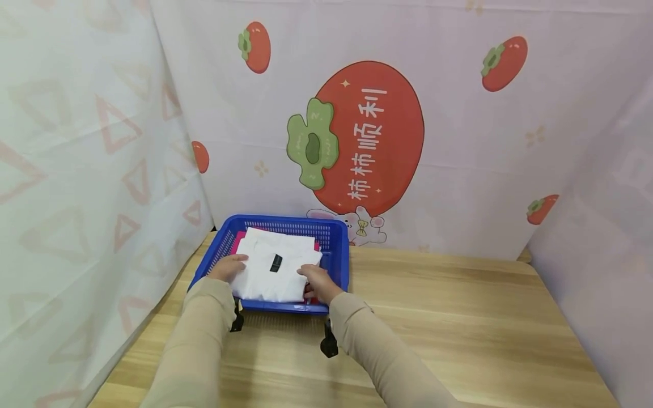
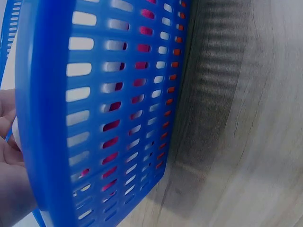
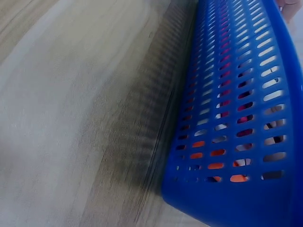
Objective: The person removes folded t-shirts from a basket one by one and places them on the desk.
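A folded white shirt with a black label lies in a blue plastic basket. My left hand grips its left edge. At the right edge my right hand holds the shirt, thumb on top, some fingers out of sight beneath. Red-pink cloth shows under the shirt. In the left wrist view the left hand has white cloth between thumb and fingers, partly behind the basket rim. Only a few fingertips appear at the top of the right wrist view.
The basket stands on a wooden table, near a printed curtain at the back and another curtain on the left. White, pink and orange cloth shows through the basket's slotted wall. Black straps are at the wrists.
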Motion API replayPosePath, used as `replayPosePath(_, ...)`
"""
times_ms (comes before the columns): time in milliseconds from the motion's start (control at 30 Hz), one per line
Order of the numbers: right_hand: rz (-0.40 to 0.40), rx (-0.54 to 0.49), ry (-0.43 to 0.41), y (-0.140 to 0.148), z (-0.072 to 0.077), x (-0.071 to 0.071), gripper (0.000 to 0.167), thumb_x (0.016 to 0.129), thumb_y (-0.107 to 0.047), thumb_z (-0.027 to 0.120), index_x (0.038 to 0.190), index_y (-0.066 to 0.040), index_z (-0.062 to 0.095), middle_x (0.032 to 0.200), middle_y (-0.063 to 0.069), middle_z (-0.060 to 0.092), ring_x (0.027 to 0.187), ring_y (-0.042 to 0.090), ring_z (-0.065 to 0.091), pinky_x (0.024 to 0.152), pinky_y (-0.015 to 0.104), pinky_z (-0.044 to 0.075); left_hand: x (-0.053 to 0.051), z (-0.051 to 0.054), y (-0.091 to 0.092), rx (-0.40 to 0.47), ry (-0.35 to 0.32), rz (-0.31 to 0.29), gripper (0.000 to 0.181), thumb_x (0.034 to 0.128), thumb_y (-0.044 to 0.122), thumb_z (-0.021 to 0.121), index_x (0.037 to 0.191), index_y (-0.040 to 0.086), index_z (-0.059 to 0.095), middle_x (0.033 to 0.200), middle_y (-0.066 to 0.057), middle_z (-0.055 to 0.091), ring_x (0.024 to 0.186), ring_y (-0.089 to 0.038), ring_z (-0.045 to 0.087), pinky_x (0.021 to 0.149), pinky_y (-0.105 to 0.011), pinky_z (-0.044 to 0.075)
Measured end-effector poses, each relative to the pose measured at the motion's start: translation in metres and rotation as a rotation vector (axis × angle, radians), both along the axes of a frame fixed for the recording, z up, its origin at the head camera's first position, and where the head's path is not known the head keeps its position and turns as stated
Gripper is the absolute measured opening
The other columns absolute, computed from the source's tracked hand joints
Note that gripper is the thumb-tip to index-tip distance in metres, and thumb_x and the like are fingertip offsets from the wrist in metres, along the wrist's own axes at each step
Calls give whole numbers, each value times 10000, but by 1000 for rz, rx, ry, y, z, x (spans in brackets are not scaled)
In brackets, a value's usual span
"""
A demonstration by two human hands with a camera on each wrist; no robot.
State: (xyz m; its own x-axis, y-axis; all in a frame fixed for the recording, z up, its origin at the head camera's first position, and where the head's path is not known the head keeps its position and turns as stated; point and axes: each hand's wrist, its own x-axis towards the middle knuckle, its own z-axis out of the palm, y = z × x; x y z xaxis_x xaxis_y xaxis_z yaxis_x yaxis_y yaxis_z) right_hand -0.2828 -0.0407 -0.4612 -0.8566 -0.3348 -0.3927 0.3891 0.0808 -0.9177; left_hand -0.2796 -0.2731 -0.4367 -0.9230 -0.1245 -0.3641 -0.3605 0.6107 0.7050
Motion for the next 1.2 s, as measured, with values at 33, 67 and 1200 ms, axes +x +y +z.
replayPosePath(33,18,23,18,-1,-1,0,494,864,-164,463,1300,25,328,1289,214,331,1050,352,423,759,505,412,0,0,-1,-6,-8,8,438,849,89,406,1272,-24,385,1333,-263,244,1216,-395,190,958,-503,178)
replayPosePath(67,27,45,38,-2,-1,1,494,861,-152,468,1301,23,328,1283,212,345,1051,332,431,741,489,428,0,-1,-1,-17,-13,10,435,848,85,411,1270,-17,392,1332,-266,243,1214,-395,197,957,-502,183)
replayPosePath(1200,11,142,349,40,37,16,513,779,44,538,1257,-125,458,1162,146,478,841,219,509,621,297,471,36,33,19,11,245,-20,415,897,158,428,1311,169,391,1372,-170,238,1253,-323,160,958,-491,201)
